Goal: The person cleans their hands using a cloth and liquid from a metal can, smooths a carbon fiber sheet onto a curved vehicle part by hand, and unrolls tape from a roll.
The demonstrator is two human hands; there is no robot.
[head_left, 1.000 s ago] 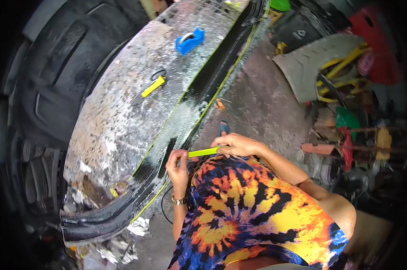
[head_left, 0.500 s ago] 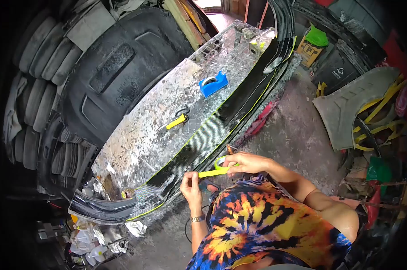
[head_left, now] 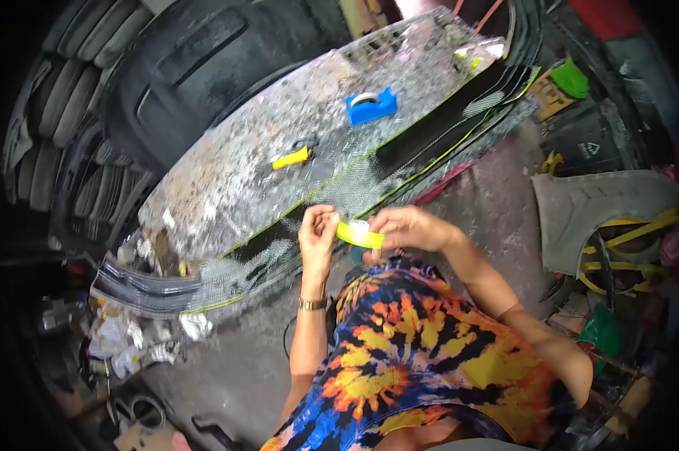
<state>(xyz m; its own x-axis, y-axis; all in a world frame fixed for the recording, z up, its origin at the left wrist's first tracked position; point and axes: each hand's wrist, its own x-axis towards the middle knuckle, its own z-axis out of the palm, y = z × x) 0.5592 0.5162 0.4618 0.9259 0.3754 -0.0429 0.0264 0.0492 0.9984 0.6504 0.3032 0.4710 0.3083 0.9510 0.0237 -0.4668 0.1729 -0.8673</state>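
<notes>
Between my hands is a roll of yellow tape (head_left: 362,236), its pale inner ring partly showing. My left hand (head_left: 318,231) is closed, its fingertips pinching the tape's left end. My right hand (head_left: 408,228) is closed around the roll's right side, and its fingers hide part of it. Both hands are above the near edge of a long black woven strip (head_left: 418,146), which looks like carbon fibre. Yellow-green tape lines the strip's edges. The strip lies along a curved part on the table.
On the paint-spattered table (head_left: 226,180) sit a blue tape dispenser (head_left: 373,113) and a yellow-and-black hand tool (head_left: 291,158). A large black panel (head_left: 204,75) leans behind. At right stands a grey fender-like panel (head_left: 580,203). Crumpled plastic and bottles (head_left: 121,342) lie at lower left.
Both hands have moved up in view, over the strip's edge, and are closer together. The stretch of tape between them is shorter and now curved. The camera view has shifted.
</notes>
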